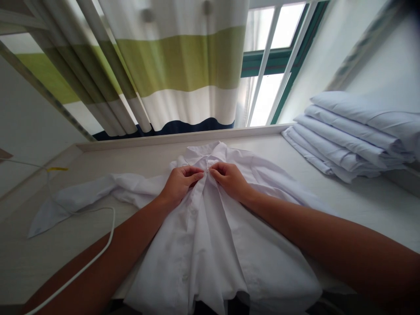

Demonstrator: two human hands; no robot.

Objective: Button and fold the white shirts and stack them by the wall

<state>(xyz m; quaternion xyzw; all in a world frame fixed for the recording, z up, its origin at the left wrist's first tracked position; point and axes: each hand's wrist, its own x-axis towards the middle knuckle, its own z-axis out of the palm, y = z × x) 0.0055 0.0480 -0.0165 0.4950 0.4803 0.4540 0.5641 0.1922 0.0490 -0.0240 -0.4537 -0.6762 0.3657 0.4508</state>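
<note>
A white button-up shirt [269, 258] lies spread on the pale table, collar toward the window and lower hem hanging over the near edge. My left hand [180, 181] pinches one front edge of the shirt just below the collar. Opposite it, my right hand [231, 178] pinches the other front edge, the fingertips of both hands almost meeting. Any button between them is too small to make out. One sleeve stretches out to the left; the other side fans to the right. Below my hands the two fronts hang apart.
A stack of folded white shirts [354, 140] stands at the right on the pale table [147, 153]. A white cable [113, 223] loops across my left forearm. Behind the table's raised back edge hang green-and-white curtains [183, 61] beside a barred window [272, 52].
</note>
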